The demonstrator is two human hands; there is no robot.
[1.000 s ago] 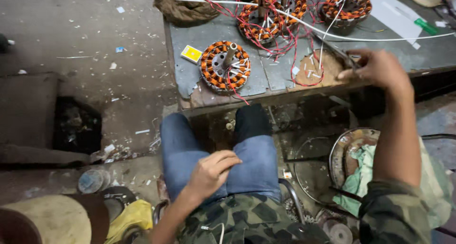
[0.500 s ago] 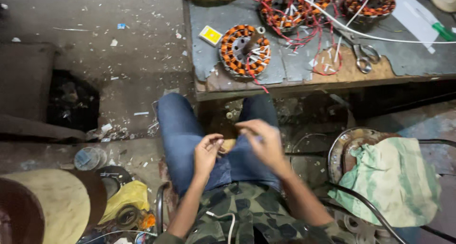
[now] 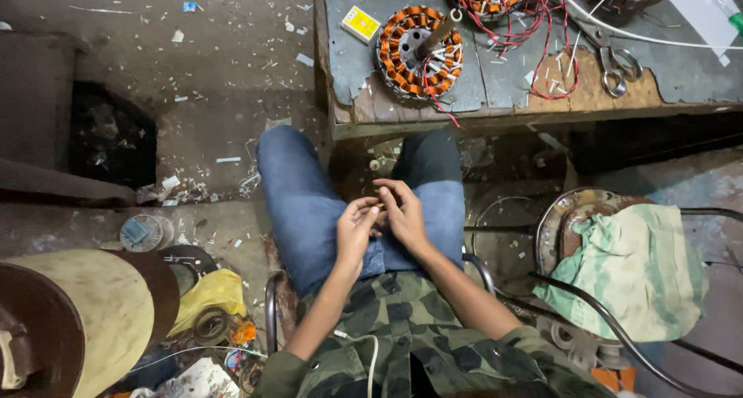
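Since half a second ago both hands have stayed together over the lap, fingers drawn a little closer. Left hand (image 3: 354,229) and right hand (image 3: 402,212) meet fingertip to fingertip above the blue denim trousers (image 3: 309,204); the fingers are curled nearly closed, pinching at something too small to make out.

Ahead of the knees stands the grey metal-topped worktop (image 3: 352,65) with a worn wooden front edge. On it, nearest the person, lies a round motor stator wound with orange copper coils (image 3: 418,53), a metal shaft rising from its middle. Just beside it to the left lies a small yellow card (image 3: 361,24). Further right, loose red wires (image 3: 542,57) sprawl over the surface, and steel scissors (image 3: 611,53) lie among them. A white cable (image 3: 658,38) crosses the top.

To the right of the legs stands a round rusty metal stool (image 3: 553,228) draped with a pale green cloth (image 3: 635,266). At lower left sits a large cream-coloured drum (image 3: 93,313), with a yellow rag (image 3: 209,293) next to it. Scraps of paper and wire litter the dusty concrete floor (image 3: 193,57).
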